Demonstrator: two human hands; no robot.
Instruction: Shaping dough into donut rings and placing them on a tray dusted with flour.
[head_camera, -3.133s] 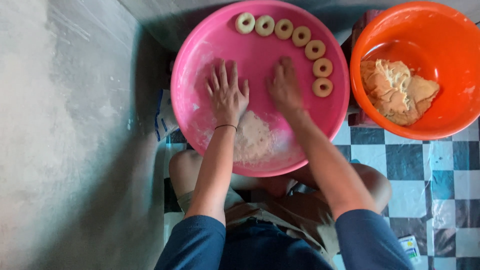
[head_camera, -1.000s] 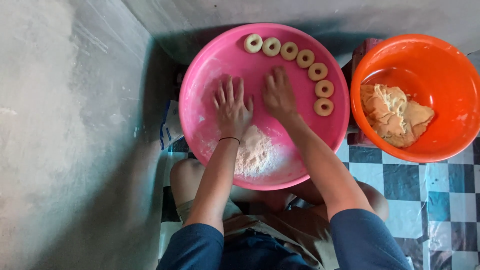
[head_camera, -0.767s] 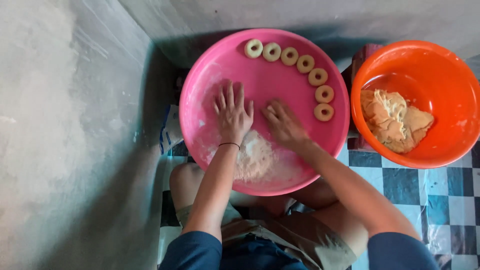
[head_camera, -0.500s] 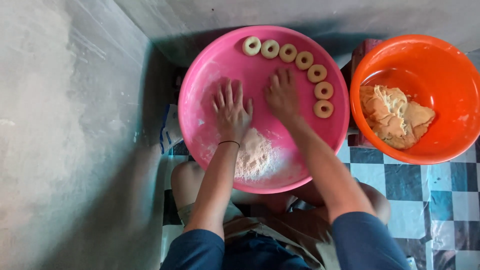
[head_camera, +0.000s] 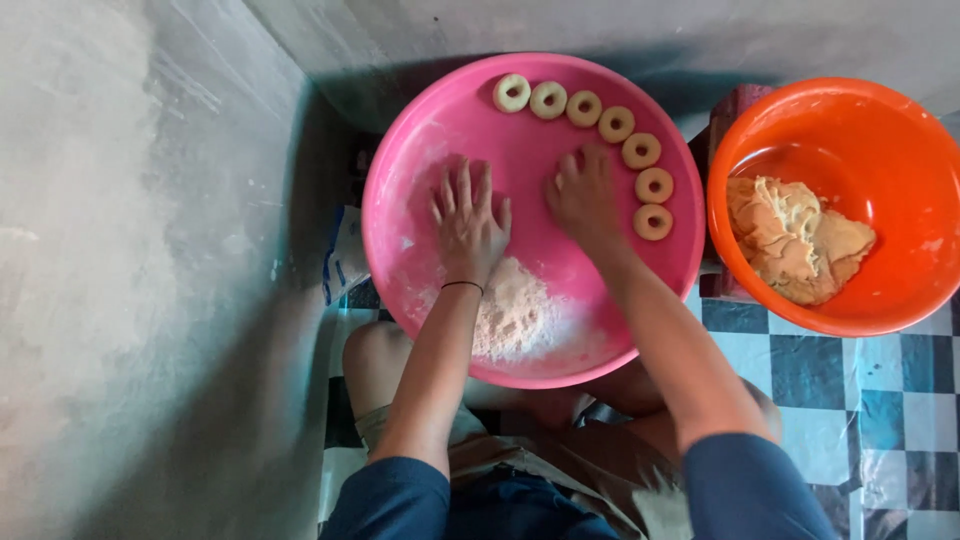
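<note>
A round pink basin (head_camera: 420, 170) rests over my knees. My left hand (head_camera: 468, 218) lies palm down on its floor, fingers spread, a thin black band on the wrist. Just to the right, my right hand (head_camera: 585, 195) also presses palm down, fingers close together and slightly bent. Whatever lies under the palms is hidden. Several ring-shaped dough pieces (head_camera: 585, 108) curve along the far right rim, the nearest one a finger's width from my right hand. A heap of white flour (head_camera: 515, 315) sits behind my left wrist at the near side.
An orange bowl (head_camera: 770, 120) stands right of the basin with a lump of tan dough (head_camera: 795, 240) in it. A grey concrete wall (head_camera: 150, 250) rises on the left and at the back. Black-and-white checkered floor (head_camera: 860, 390) shows at lower right.
My right hand slid back toward the flour, then forward again beside the rings. My left hand stayed flat, shifting only slightly.
</note>
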